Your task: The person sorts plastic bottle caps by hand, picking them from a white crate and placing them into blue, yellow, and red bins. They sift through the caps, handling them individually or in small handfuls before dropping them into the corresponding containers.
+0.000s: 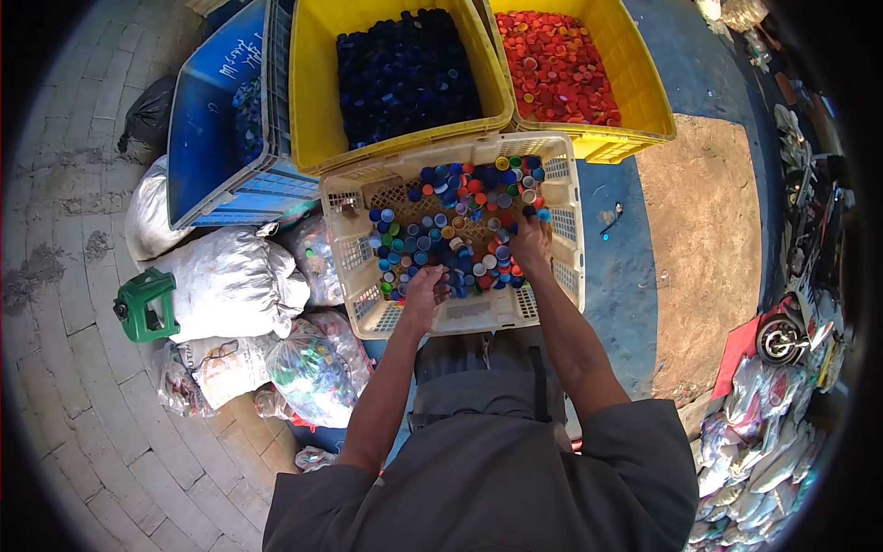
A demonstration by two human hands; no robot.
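A cream plastic crate with latticed sides stands in front of me, its bottom strewn with loose bottle caps in blue, white, red, orange, green and yellow. Inside its near edge, left of the middle, my left hand has its fingers curled beside blue caps. Whatever lies in those fingers is hidden. Over the crate's right side reaches my right hand, its fingers drawn together at a dark blue bottle cap. More caps lie close around both hands.
Beyond the crate stand a yellow bin of dark blue caps and another yellow bin of red caps. A blue bin leans at the left, near white sacks, a green plastic container and clear bags. A brown board lies right.
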